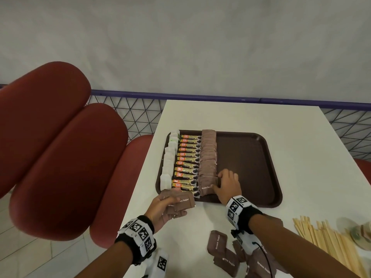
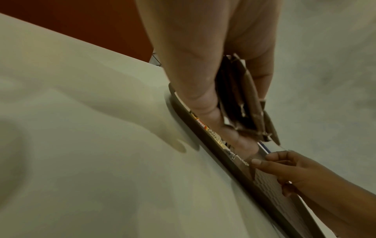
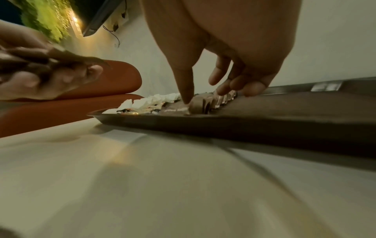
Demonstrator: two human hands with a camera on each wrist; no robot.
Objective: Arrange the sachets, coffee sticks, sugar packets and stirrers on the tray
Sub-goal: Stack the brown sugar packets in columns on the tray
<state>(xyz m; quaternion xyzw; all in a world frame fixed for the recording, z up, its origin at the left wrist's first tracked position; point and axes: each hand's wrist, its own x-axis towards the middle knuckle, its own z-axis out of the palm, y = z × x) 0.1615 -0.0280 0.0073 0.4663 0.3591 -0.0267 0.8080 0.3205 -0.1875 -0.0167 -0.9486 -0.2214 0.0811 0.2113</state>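
Note:
A brown tray lies on the white table. Down its left side run a column of white sachets, a column of coffee sticks and a row of brown sugar packets. My right hand rests on the near end of that row, its thumb pressing the nearest packet and its fingertips touching the packets behind; the right wrist view shows the same hand. My left hand grips a bundle of brown sugar packets just off the tray's near left corner, the bundle held edge-on.
Loose brown sugar packets lie on the table under my right forearm. Wooden stirrers are piled at the near right beside a pale round dish. Red padded chairs stand left of the table. A wire railing runs behind.

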